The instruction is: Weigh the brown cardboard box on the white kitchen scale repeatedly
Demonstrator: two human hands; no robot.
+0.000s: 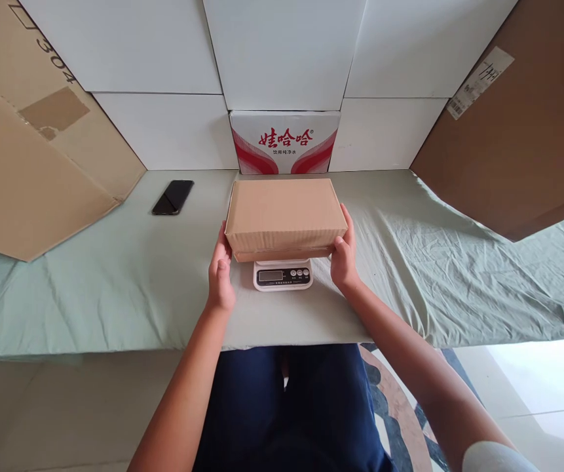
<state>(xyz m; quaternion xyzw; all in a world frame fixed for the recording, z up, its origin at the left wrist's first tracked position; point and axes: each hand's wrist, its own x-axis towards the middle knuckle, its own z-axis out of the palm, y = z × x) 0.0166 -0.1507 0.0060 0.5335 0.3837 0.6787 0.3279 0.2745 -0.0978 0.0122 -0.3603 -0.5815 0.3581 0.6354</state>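
Note:
A closed brown cardboard box (284, 210) is over a white kitchen scale (258, 283), covering its weighing platform. Whether the box rests fully on the platform cannot be seen. My left hand (221, 272) is at the box's left side, its fingers running behind the edge. On the opposite side my right hand (344, 254) presses against the lower right corner, thumb in front and fingers along the side. Between them, the two hands hold the box. The scale's front panel, with a grey display and several round buttons, shows below the box; no reading is legible.
A black phone (173, 197) lies on the pale green cloth (129, 282) to the left. Behind stands a white carton with red lettering (285, 142) among white panels (286, 52). Large cardboard sheets flank the table at left (40, 177) and right (517, 144).

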